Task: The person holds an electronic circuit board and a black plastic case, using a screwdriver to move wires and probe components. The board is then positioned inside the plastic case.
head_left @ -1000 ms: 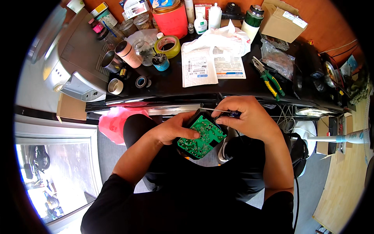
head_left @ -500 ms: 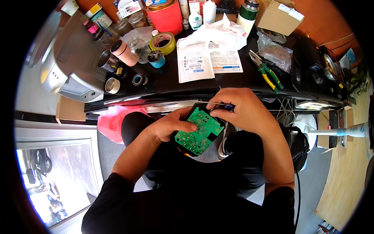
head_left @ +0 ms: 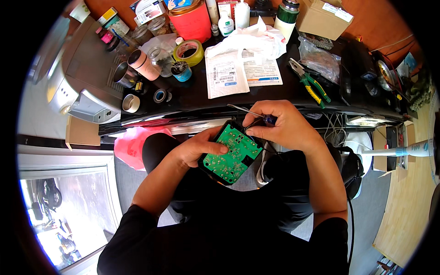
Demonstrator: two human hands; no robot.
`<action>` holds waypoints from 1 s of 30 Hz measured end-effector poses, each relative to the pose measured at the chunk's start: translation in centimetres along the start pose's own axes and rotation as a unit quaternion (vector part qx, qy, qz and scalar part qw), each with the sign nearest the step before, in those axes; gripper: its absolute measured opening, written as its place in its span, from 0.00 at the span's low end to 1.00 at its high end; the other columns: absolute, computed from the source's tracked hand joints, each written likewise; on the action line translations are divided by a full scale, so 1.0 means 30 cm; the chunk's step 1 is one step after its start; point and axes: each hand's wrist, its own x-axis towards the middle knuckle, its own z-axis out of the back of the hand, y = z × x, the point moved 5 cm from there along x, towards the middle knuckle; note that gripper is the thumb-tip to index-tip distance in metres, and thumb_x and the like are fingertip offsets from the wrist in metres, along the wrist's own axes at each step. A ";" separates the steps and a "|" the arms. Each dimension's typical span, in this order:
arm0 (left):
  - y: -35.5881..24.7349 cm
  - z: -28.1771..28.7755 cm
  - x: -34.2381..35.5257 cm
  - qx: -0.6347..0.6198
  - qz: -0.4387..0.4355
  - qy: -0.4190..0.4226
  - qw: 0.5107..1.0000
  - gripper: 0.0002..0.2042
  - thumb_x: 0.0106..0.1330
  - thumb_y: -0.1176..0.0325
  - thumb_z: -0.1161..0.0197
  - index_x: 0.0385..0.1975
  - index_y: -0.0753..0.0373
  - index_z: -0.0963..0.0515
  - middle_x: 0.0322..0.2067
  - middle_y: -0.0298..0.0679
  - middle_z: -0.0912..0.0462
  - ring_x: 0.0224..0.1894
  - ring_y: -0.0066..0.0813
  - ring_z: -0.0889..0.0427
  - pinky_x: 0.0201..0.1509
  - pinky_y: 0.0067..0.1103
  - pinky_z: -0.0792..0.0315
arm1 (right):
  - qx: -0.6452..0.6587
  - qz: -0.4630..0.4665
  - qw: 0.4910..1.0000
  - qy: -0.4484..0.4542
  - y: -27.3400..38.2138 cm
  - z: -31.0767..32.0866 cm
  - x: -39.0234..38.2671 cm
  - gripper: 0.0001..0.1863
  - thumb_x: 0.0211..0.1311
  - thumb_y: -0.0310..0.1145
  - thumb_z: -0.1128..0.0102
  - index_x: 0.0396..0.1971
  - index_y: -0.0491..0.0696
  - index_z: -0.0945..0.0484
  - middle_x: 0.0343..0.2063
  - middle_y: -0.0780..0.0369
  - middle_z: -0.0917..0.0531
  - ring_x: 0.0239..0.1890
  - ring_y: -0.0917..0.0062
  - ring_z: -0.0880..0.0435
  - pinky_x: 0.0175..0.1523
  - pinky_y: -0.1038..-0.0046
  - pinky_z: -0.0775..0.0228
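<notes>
My left hand is closed round a black housing with an exposed green circuit board, thumb lying on the board's left part. My right hand is closed on a screwdriver with a dark blue handle; its metal shaft points up and left, above the board. The thumb and forefinger of that hand are at a dark cable by the board's top right corner; whether they grip it is hard to tell. Both hands are over my lap, just in front of the desk edge.
On the black desk are pliers, papers, tape, jars, bottles and a cardboard box. A grey appliance stands at left. A pink bag lies below; a cable hangs at right.
The screwdriver has tilted, its tip rising higher and further from the board's top edge. My hands and the board have shifted slightly up and left in the picture, as has the desk.
</notes>
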 end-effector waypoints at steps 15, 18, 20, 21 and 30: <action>-0.001 -0.008 0.002 -0.006 0.004 -0.004 1.000 0.38 0.58 0.68 0.26 0.69 0.66 0.33 0.57 0.43 0.18 0.56 0.33 0.18 0.62 0.31 0.23 | -0.078 0.016 0.997 -0.015 0.003 -0.015 0.013 0.11 0.55 0.25 0.26 0.40 0.43 0.14 0.35 0.61 0.12 0.37 0.76 0.13 0.46 0.73 0.22; -0.007 -0.012 0.007 -0.017 0.011 -0.010 1.000 0.37 0.58 0.69 0.26 0.69 0.66 0.33 0.56 0.43 0.18 0.57 0.33 0.17 0.62 0.31 0.23 | -0.102 0.021 0.994 -0.024 -0.013 -0.018 0.026 0.12 0.55 0.25 0.26 0.40 0.44 0.14 0.36 0.60 0.11 0.38 0.73 0.12 0.48 0.72 0.21; -0.012 -0.011 0.007 -0.020 0.011 -0.010 1.000 0.36 0.58 0.69 0.26 0.69 0.65 0.33 0.56 0.42 0.18 0.57 0.33 0.17 0.62 0.31 0.23 | -0.097 0.013 0.995 -0.033 -0.014 -0.011 0.033 0.12 0.54 0.25 0.25 0.40 0.43 0.14 0.36 0.61 0.11 0.39 0.75 0.13 0.48 0.73 0.21; -0.010 -0.007 0.006 -0.017 0.008 -0.009 1.000 0.36 0.58 0.69 0.26 0.69 0.65 0.33 0.56 0.42 0.18 0.57 0.34 0.18 0.63 0.31 0.23 | -0.092 0.009 0.995 -0.037 -0.009 -0.005 0.032 0.12 0.54 0.24 0.25 0.39 0.43 0.13 0.35 0.62 0.11 0.39 0.77 0.13 0.47 0.74 0.22; -0.010 -0.015 0.006 0.004 0.015 0.013 1.000 0.38 0.58 0.69 0.26 0.70 0.65 0.33 0.57 0.43 0.19 0.58 0.34 0.19 0.65 0.31 0.25 | -0.040 -0.052 0.998 0.003 -0.005 0.026 0.003 0.13 0.54 0.23 0.23 0.41 0.40 0.12 0.36 0.61 0.10 0.39 0.81 0.13 0.48 0.76 0.22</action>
